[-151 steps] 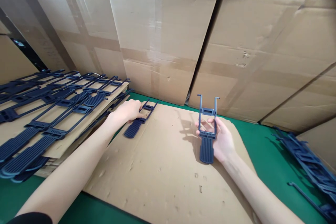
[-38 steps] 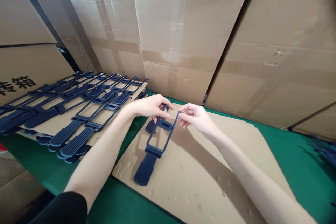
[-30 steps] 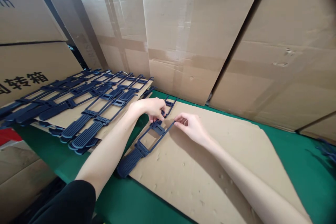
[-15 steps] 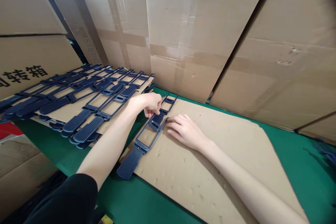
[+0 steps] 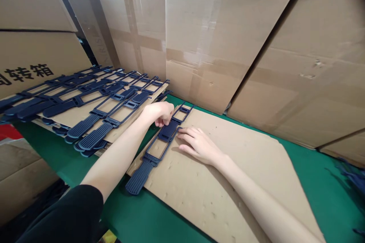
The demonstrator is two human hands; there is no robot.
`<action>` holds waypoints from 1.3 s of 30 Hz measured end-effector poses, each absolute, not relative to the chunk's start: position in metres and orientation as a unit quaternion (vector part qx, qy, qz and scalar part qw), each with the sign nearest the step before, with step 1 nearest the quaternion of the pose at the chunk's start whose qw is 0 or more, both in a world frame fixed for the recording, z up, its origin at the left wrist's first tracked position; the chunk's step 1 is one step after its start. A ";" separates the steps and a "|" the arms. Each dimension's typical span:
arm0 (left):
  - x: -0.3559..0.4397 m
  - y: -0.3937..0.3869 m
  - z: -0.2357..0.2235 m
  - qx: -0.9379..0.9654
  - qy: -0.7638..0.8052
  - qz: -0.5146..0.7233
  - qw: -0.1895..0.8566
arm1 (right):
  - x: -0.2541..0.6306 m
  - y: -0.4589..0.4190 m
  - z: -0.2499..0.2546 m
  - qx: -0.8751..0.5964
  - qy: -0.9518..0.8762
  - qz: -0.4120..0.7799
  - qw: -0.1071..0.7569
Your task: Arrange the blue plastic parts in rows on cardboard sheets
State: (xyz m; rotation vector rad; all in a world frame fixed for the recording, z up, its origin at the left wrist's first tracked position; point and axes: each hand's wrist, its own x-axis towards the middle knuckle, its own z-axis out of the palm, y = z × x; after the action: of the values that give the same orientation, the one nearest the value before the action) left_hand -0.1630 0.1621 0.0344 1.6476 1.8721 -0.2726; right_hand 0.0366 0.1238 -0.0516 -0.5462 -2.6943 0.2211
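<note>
Two dark blue plastic frame parts lie overlapped along the left edge of a cardboard sheet [image 5: 228,174]. The near part [image 5: 148,159] has its ribbed paddle end hanging over the sheet's corner. The far part [image 5: 179,112] points toward the boxes. My left hand [image 5: 158,113] is curled, fingertips pinching where the two parts meet. My right hand [image 5: 198,145] lies flat on the cardboard, fingers stretched out and touching the near part's right rail.
To the left, stacked cardboard layers [image 5: 85,112] carry rows of several identical blue parts [image 5: 94,136]. Tall cardboard boxes [image 5: 205,34] wall off the back. The table is green [image 5: 171,224]. More blue parts [image 5: 353,174] lie at the far right edge.
The part I held up in my right hand came down onto the sheet, overlapping the first one. Both hands lowered with it; my right hand has flattened out beside it.
</note>
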 end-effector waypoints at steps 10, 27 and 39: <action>-0.165 0.167 0.031 0.631 0.705 -0.105 0.306 | 0.035 0.123 -0.049 -0.183 -0.955 0.057 0.225; -0.157 0.148 0.052 0.684 0.674 -0.082 0.267 | 0.033 0.119 -0.054 -0.189 -0.963 0.051 0.183; -0.163 0.122 0.078 0.834 0.525 -0.016 0.167 | 0.144 0.125 0.085 -0.345 -0.799 0.001 0.492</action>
State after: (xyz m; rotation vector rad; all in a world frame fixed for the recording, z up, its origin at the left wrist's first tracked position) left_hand -0.1627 0.1217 0.0781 2.3747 1.4951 -0.0444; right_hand 0.1439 0.1249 0.0852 -0.8376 -1.9398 0.0033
